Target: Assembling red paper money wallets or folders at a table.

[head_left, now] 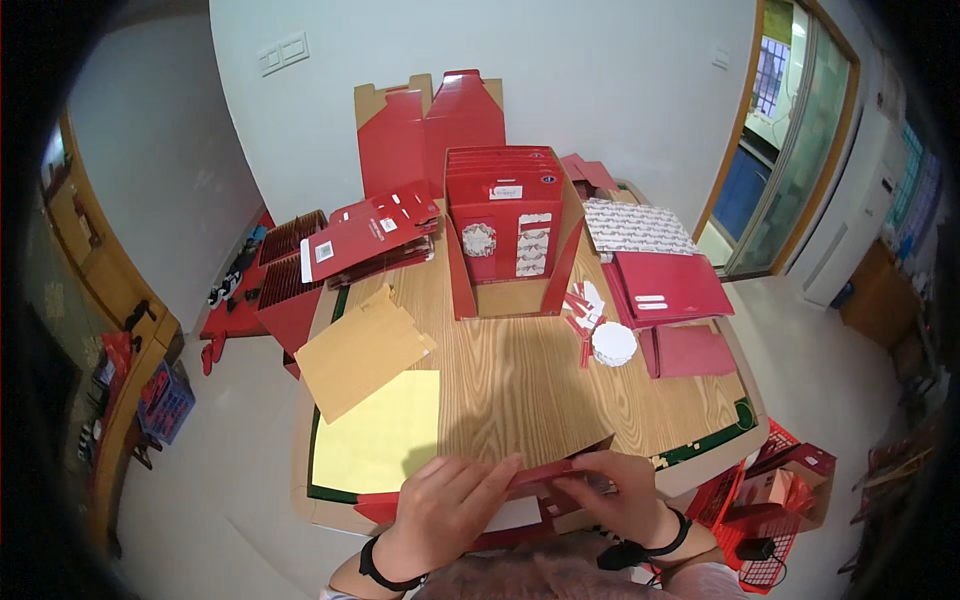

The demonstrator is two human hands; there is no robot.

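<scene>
At the table's near edge, a red cardboard folder [540, 471] is tilted up between my two hands. My left hand [450, 500] is closed over its upper edge, with the thumb lying along the fold. On the other side, my right hand [622, 497] pinches the edge between thumb and fingers. A white patch shows on the folder's near face; my hands and body hide much of the rest. Just beyond my left hand lie a yellow sheet [375, 430] and a tan cardboard sheet [365, 355].
An upright red box [515, 298] holding several red folders stands mid-table. Stacked red folders [370, 235] lie left of it. To the right are white round labels [613, 343], small strips, a patterned stack [640, 227] and red sleeves [670, 285]. A red basket [765, 570] stands on the floor.
</scene>
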